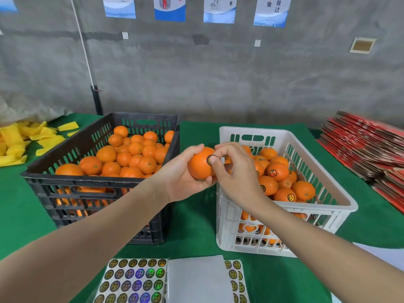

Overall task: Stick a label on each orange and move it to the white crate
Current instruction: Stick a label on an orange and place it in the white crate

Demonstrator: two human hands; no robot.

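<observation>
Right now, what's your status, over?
Left grip holds orange. Right grip pinching label onto it. White crate just right, nothing blocking.

**One head-worn view, looking forward and down**

A single wide-angle camera sits on the person's head, facing ahead and tilted down over a green table [193, 215]. Both forearms enter from the lower corners and meet at centre frame. There, at arm's reach, the left hand [181, 174] grips an orange [199, 166] and the right hand [236, 171] pinches a label [210, 159] on it. A black crate [72, 182] lies centre left, a white crate [251, 129] centre right, and sticker sheets [133, 281] run off the bottom edge. A grey wall [196, 73] fills the upper half. Straight lines bow near the frame's edges.
</observation>
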